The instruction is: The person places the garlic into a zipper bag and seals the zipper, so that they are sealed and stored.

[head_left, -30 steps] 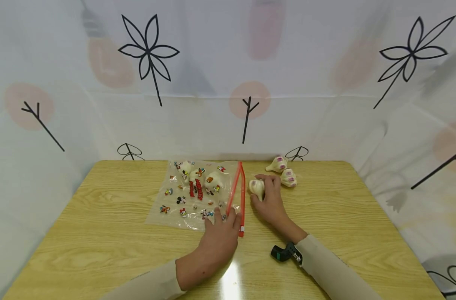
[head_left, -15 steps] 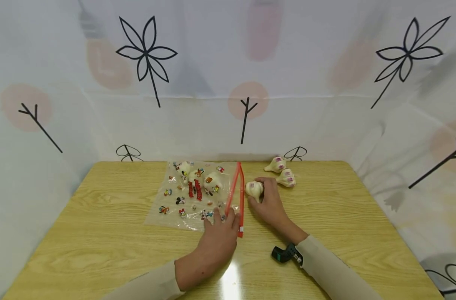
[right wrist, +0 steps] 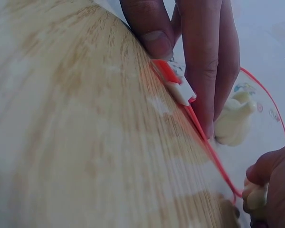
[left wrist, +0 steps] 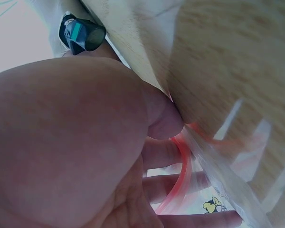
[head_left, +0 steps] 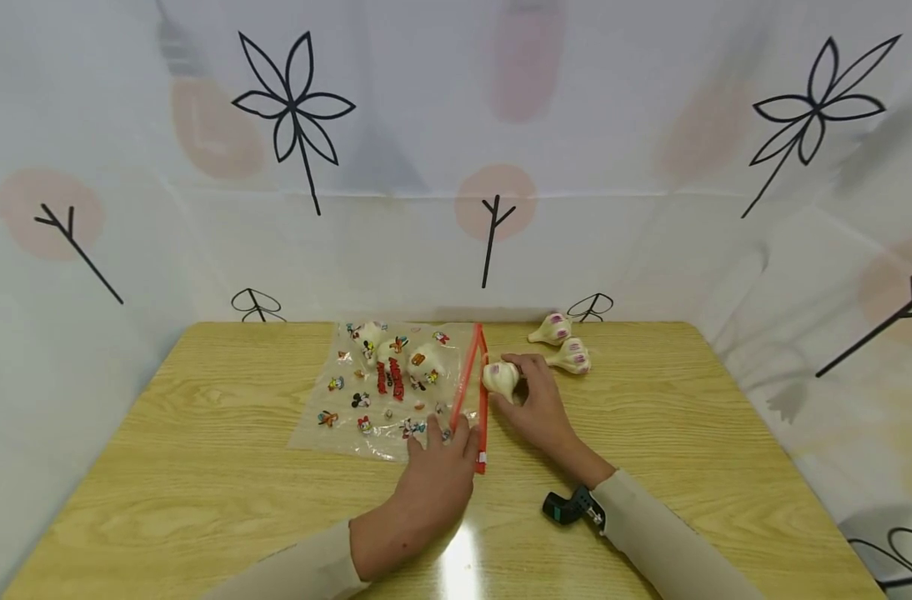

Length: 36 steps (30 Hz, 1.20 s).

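Note:
A clear zip bag [head_left: 328, 437] with cartoon prints and a red zip edge lies on the table, several pale garlic bulbs showing through it. My left hand [head_left: 437, 479] rests on its near right corner beside the zip, fingers spread and fairly straight; in the left wrist view the red strip [left wrist: 184, 173] crosses in front of those fingers. My right hand [head_left: 538, 404] grips a garlic bulb [head_left: 501, 377] between thumb and fingers, right at the bag's mouth. The right wrist view shows the white slider [right wrist: 180, 91] at the zip's end, near my left fingers.
Two more garlic bulbs, one farther back [head_left: 552, 328] and one nearer [head_left: 573, 356], lie right of the bag behind my right hand. A dark wrist device [head_left: 572, 507] sits at my right cuff. A patterned cloth [head_left: 396, 250] hangs behind the wooden table [head_left: 201, 500].
My right hand has brought the held garlic bulb leftward, from right of the zip to the red edge of the bag. The left hand stays in place on the bag.

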Available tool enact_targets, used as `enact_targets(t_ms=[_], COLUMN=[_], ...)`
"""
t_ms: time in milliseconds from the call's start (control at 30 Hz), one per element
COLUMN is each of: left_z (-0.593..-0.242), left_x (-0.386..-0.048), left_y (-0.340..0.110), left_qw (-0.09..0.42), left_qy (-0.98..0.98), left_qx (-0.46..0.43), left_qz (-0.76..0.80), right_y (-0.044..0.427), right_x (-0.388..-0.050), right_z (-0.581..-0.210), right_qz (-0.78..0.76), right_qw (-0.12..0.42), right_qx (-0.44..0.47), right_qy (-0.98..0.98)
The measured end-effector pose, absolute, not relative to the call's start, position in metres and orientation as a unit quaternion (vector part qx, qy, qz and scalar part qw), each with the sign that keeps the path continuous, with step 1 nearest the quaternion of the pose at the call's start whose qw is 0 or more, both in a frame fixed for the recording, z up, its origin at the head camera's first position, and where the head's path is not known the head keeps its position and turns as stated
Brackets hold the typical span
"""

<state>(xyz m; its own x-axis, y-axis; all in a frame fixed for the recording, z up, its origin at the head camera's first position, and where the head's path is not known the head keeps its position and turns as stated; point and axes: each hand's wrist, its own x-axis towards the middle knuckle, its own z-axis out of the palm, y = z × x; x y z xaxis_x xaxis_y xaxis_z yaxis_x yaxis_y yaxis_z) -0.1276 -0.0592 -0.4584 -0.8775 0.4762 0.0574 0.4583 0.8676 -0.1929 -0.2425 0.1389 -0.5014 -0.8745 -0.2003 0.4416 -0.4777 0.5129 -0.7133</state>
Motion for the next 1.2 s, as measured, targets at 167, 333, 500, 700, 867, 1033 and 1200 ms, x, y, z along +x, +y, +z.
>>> enact_targets(t_ms=[167,333,500,700,867,1033,1200], left_z=[-0.4588,-0.4573,-0.4558,-0.4552,-0.4562,-0.4571,-0.4567], left_x=[-0.1276,-0.1269,-0.1267,-0.1269,-0.127,-0.1277,-0.1275], left_y=[-0.0586,-0.0583,-0.0586,-0.059,-0.0598,-0.061,-0.0606], left_qw=[0.05,0.049,0.041,0.04,0.042,0.041,0.042], left_qy=[-0.964,-0.965,-0.962,-0.962,-0.963,-0.964,-0.965], left_qx=[-0.242,-0.24,-0.245,-0.249,-0.249,-0.249,-0.247], left_qz=[0.095,0.093,0.109,0.104,0.091,0.078,0.075], right_y=[0.1386,0.1369,0.1366,0.1377,0.1369,0.1354,0.1349], right_x=[-0.2416,-0.2413,-0.2416,-0.2424,-0.2422,-0.2429,-0.2446], right_z=[-0.4999,-0.4983,-0.4979,-0.4997,-0.4995,-0.5001,-0.4994], right_qz=[0.45,0.463,0.465,0.451,0.448,0.444,0.433], right_qw=[0.147,0.12,0.111,0.106,0.101,0.103,0.107], right_qx=[0.217,0.209,0.212,0.214,0.216,0.223,0.223], right_qy=[-0.854,-0.853,-0.853,-0.86,-0.862,-0.862,-0.867])
